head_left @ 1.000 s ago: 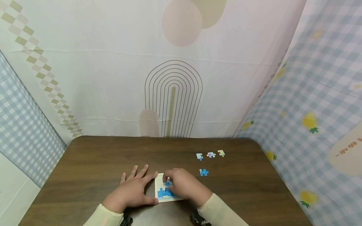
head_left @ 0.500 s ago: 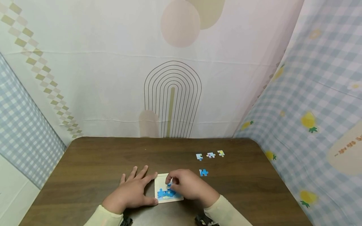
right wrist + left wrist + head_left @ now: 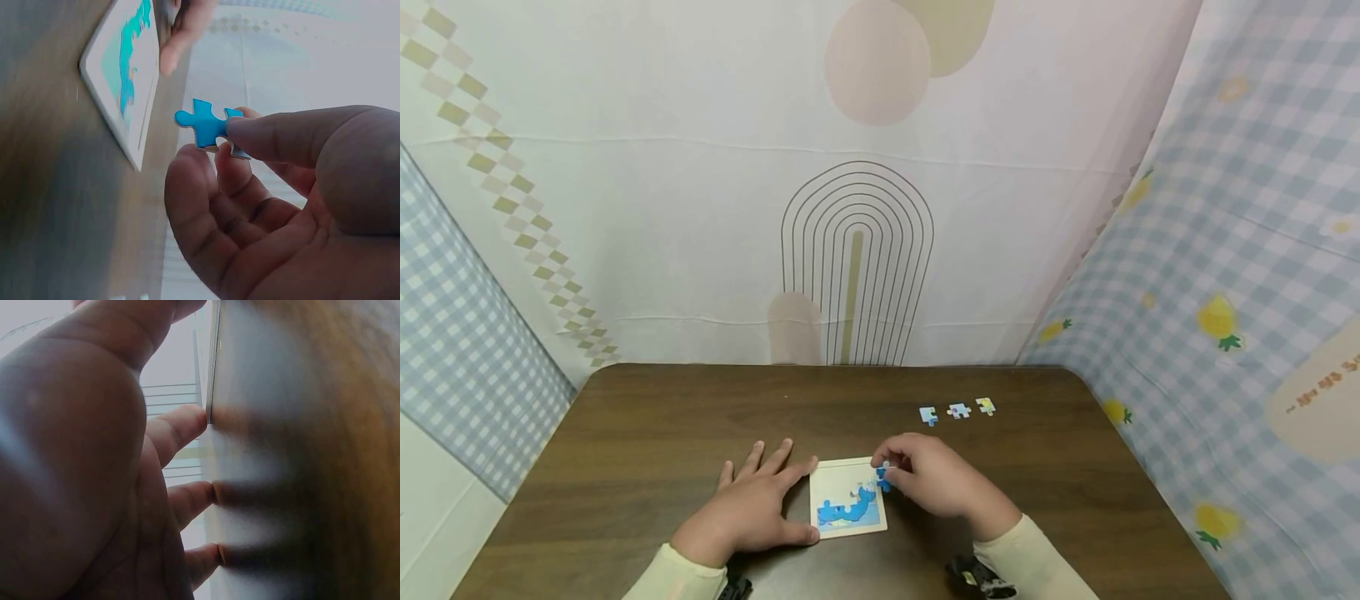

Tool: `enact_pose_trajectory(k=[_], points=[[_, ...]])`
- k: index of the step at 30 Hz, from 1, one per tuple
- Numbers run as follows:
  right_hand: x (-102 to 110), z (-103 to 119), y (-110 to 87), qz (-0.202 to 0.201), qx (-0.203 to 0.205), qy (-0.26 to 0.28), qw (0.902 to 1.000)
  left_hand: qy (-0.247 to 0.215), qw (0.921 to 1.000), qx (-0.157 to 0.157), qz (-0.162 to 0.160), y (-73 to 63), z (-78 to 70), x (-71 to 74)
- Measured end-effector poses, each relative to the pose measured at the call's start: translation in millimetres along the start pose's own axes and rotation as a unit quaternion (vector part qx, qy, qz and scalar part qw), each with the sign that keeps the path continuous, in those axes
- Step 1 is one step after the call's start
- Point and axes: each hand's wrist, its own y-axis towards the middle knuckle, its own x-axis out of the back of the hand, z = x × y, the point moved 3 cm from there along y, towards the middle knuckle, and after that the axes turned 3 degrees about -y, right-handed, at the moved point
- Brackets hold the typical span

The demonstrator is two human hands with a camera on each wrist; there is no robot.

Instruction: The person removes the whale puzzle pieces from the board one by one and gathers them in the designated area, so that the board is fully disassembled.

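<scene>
A pale square puzzle board (image 3: 832, 480) lies flat on the table. Blue pieces showing a whale-like picture (image 3: 849, 509) fill its lower part, while the upper left shows bare backing. My left hand (image 3: 752, 504) rests with spread fingers at its left side, thumb and index fingertip right at the edge. In the left wrist view, the index fingertip (image 3: 197, 417) meets the board's thin edge. Thumb and fingers of my right hand (image 3: 936, 479) pinch a blue jigsaw piece (image 3: 209, 124) with rounded knobs. From the head view, that piece overlaps the board's right edge.
Three loose jigsaw pieces lie in a row toward the back right: a blue-and-green one (image 3: 928, 415), a pale one (image 3: 958, 411) and a yellow one (image 3: 986, 406). The brown wooden table (image 3: 700, 408) ends at a patterned cloth wall (image 3: 700, 250).
My right hand has moved right, from over the board to its right edge, uncovering the blue picture. The loose blue piece right of the board no longer shows on the table. The left hand stays put.
</scene>
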Motion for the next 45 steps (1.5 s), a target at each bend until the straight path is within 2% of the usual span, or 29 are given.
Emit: enact_pose_trajectory(k=[15,22,29,35,45], points=[[26.5,-40.2,-24.2,-0.029,-0.059,-0.044,0.9969,-0.004,1.0,-0.004,0.0,-0.7,1.4,-0.2],[37.5,-58.7,-29.5,-0.042,-0.08,0.021,0.9957,-0.006,1.0,-0.005,0.001,-1.2,1.2,-0.3],[48.4,-76.5,-36.3,-0.034,-0.113,0.097,0.9883,-0.006,1.0,-0.004,0.001,-1.7,0.6,0.1],[56.8,-89.6,-41.8,-0.047,-0.143,0.096,0.9838,-0.003,1.0,-0.005,-0.001,-1.5,0.2,0.2],[58.9,-120.5,-48.3,-0.077,-0.194,0.127,0.9698,0.0,1.0,-0.007,-0.006,-1.6,0.0,0.3]])
